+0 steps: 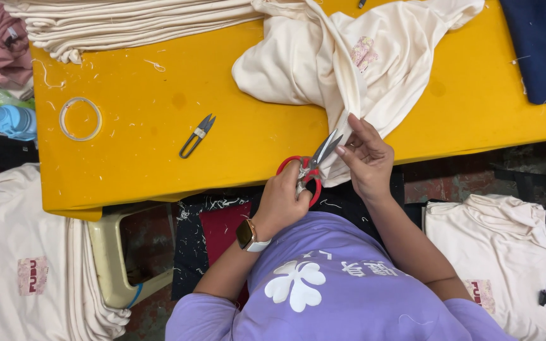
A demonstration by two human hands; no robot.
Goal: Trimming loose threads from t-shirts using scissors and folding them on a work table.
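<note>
On the yellow tabletop (159,158), small thread snips (196,135) lie near centre, a clear tape ring (80,118) at nine o'clock, folded cream cloth (127,22) at eleven. A blue bottle (11,120) sits far left; navy fabric (541,47) at two o'clock.

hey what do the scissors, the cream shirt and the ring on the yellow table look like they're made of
Scissors: bright grey blades, likely steel; glossy red handles, probably plastic.
Cream shirt: soft matte knit, likely cotton, since it folds and drapes limply.
Ring: thin and see-through, apparently a nearly spent roll of clear tape; uncertain.
</note>
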